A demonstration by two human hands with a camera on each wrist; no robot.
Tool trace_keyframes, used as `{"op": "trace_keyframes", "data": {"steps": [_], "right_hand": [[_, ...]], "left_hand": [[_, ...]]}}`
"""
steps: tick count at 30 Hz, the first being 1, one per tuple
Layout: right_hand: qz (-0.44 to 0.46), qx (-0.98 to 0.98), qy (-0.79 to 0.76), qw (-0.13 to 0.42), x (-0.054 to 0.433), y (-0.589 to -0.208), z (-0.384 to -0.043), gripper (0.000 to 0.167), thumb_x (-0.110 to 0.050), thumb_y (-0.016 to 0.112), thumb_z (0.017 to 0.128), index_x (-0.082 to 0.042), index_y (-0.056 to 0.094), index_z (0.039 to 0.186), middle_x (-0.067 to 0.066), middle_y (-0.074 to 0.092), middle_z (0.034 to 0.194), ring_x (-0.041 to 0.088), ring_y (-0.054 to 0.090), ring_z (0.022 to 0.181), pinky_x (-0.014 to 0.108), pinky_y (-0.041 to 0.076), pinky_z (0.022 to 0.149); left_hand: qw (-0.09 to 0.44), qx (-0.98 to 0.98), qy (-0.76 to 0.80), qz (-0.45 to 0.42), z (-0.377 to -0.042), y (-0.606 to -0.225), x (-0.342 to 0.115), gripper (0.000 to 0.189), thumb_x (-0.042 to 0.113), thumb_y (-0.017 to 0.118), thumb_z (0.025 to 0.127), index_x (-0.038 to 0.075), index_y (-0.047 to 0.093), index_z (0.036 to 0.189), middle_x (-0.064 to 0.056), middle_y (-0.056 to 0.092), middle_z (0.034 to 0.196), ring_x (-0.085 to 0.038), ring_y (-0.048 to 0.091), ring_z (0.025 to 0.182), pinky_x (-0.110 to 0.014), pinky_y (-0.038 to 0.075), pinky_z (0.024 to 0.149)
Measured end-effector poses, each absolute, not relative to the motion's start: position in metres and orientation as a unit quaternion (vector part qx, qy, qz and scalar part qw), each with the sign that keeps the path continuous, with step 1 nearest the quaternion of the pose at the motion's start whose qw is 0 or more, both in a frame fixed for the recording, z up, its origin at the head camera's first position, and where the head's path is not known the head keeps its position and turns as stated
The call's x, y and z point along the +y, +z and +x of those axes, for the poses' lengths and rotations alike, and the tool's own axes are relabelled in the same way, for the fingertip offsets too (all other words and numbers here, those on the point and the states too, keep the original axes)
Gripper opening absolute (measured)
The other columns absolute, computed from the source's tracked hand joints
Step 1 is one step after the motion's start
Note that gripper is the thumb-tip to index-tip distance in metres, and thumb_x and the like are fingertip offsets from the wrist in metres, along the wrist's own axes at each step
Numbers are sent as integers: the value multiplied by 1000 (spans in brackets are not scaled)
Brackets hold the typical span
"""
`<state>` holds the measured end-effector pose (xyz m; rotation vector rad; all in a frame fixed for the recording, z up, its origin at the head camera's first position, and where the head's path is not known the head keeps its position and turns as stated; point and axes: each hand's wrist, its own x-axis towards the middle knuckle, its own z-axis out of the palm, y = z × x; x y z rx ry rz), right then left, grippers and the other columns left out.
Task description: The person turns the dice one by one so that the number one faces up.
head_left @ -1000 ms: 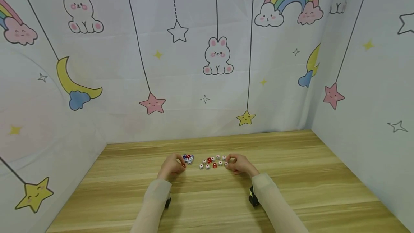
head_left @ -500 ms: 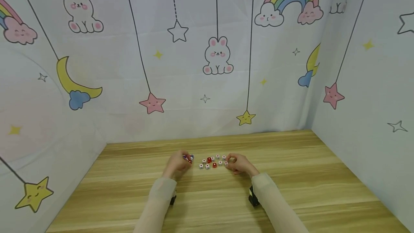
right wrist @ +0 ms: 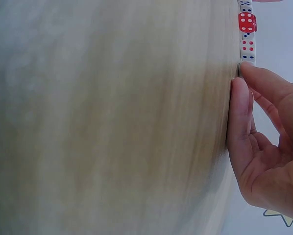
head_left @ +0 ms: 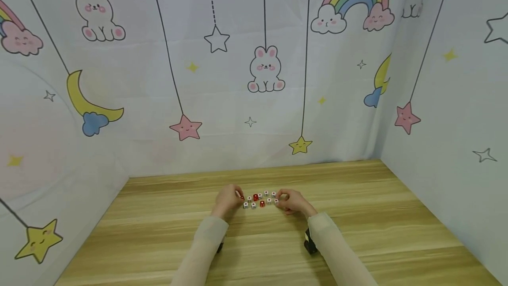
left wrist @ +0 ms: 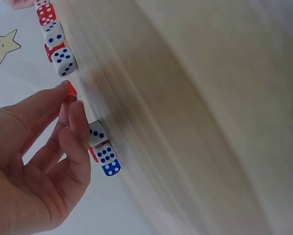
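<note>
My left hand (head_left: 228, 198) pinches a red die (left wrist: 72, 90) between thumb and fingertips, at the left end of two short rows of dice. Those rows hold mostly white dice (head_left: 253, 205) with a few red ones (head_left: 262, 204). At their right end, my right hand (head_left: 291, 201) has its curled thumb and finger on the end white die (head_left: 276, 201). From the right wrist, white dice and a red die (right wrist: 247, 22) line up beyond that thumb. A mixed cluster, including a blue die (left wrist: 111, 167), sits beside my left hand, hidden behind it in the head view.
Everything lies on a wood-grain table (head_left: 254, 250). A white cloth backdrop (head_left: 222, 153) printed with rabbits, stars and rainbows stands along its back and sides. A dark wrist device (head_left: 310, 242) shows under the right sleeve.
My left hand has moved right with the red die, passing in front of the mixed cluster to the left end of the rows. My right hand has stayed in place.
</note>
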<state>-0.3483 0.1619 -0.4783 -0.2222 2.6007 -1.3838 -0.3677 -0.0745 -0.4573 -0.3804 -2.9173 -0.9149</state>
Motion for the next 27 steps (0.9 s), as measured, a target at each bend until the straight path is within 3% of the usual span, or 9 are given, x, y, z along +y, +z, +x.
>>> {"op": "trace_keyframes", "data": {"steps": [9,13,18,27], "right_hand": [[-76,876,-467,94,161,-479,-348,13,-12,63,82,-7,59,94,-2,43,56,8,42,44,19,40,41],[-77,874,-469,97,161,-478,-348,14,-12,62,82,-7,59,95,-2,43,56,8,42,43,19,39,41],[-74,873,-472,98,162,-476,-347,13,-11,62,82,-6,59,94,-1,42,55,8,41,43,19,39,41],[-73,872,-474,95,161,-478,-347,14,-10,62,82,-5,59,95,-1,42,56,8,40,44,19,40,42]], "left_hand": [[21,-941,-311,-131,-365,-458,-75,6,5,68,69,5,66,74,-5,62,68,-14,52,60,-25,38,51],[27,-931,-341,-127,-367,-458,-83,6,6,66,73,3,65,78,-9,63,75,-16,54,65,-26,40,55],[32,-925,-361,-110,-369,-455,-95,6,7,63,79,2,65,81,-10,64,77,-15,55,60,-25,42,53],[36,-934,-341,-103,-367,-454,-107,4,3,65,72,2,66,75,-11,64,79,-15,48,62,-24,36,55]]}}
